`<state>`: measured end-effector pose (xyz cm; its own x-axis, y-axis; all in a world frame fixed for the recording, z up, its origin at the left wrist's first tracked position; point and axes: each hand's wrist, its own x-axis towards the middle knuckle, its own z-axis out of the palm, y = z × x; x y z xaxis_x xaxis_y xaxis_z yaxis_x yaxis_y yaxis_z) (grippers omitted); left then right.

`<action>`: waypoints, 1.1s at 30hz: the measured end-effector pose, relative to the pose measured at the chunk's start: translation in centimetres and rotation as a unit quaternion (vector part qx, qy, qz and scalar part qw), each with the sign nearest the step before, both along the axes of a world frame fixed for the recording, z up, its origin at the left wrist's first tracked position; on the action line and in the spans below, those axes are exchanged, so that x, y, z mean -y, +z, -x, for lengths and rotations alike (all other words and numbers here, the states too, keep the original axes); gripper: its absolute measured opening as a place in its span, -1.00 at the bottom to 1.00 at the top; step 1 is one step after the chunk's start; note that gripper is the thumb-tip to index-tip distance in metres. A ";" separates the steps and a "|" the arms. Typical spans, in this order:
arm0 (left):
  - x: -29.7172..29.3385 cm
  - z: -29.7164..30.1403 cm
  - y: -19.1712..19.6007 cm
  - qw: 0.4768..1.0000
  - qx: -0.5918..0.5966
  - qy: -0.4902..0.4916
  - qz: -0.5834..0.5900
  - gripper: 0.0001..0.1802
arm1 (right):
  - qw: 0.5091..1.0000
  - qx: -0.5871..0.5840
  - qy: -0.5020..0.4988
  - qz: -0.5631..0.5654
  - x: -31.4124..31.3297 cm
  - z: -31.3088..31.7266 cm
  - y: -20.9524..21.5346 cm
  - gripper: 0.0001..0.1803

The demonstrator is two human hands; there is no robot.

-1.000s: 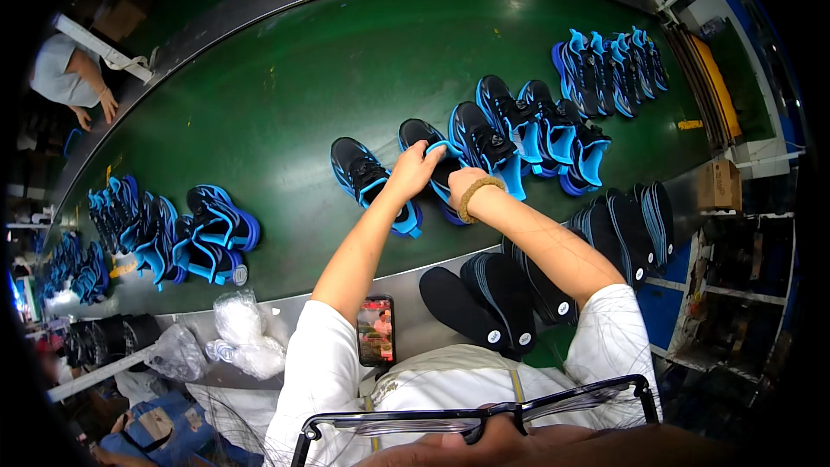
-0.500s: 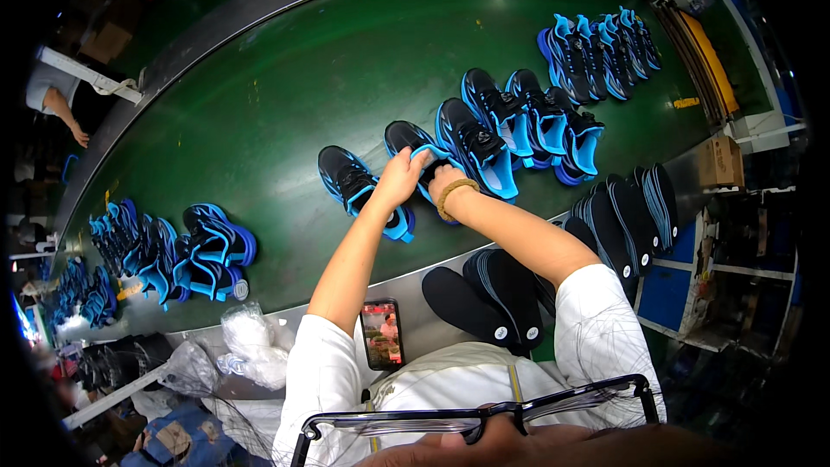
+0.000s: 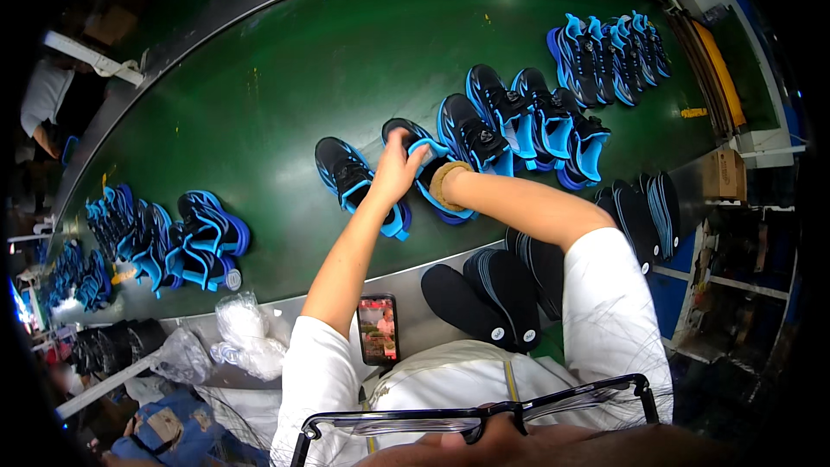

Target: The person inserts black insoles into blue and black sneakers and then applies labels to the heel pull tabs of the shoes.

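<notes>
A black and blue sneaker (image 3: 450, 213) lies on the green table, between my two hands. My left hand (image 3: 399, 164) is closed on its front upper and tongue, the fingers wrapped over the far side. Deep inside the shoe opening is my right hand, its fingers out of sight; only the wrist (image 3: 458, 188) with a tan hair band (image 3: 445, 183) shows. To the left rests another such sneaker (image 3: 344, 171), apart from my hand. Close on the right stands a further sneaker (image 3: 471, 131).
More sneakers stand in groups at the right (image 3: 536, 117), far right (image 3: 605, 60) and left (image 3: 203, 238). Black insoles (image 3: 501, 294) lie along the metal near edge, beside a phone (image 3: 379, 329). Clear plastic bags (image 3: 246, 333) sit near left; a cardboard box (image 3: 722, 175) stands right.
My right hand has pushed deeper into the sneaker, so its fingers and back are now hidden. My left hand has shifted slightly toward the toe, still on the shoe.
</notes>
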<state>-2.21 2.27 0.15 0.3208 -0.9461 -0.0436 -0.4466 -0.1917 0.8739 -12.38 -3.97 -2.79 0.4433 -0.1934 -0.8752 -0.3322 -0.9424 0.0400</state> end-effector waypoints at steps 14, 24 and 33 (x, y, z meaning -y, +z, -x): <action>0.0 0.7 0.6 0.898 0.403 -0.160 0.072 -0.65 | 0.824 0.557 -0.096 0.025 -4.3 8.5 3.2 -0.74; -3.6 3.0 1.3 0.845 0.475 -0.154 0.191 -0.87 | 0.709 0.684 -0.161 0.061 -9.3 14.3 1.3 -0.87; 0.4 1.2 -0.6 0.741 0.612 -0.269 0.066 -0.89 | 0.963 0.237 -0.119 0.045 -4.4 5.3 2.9 -0.60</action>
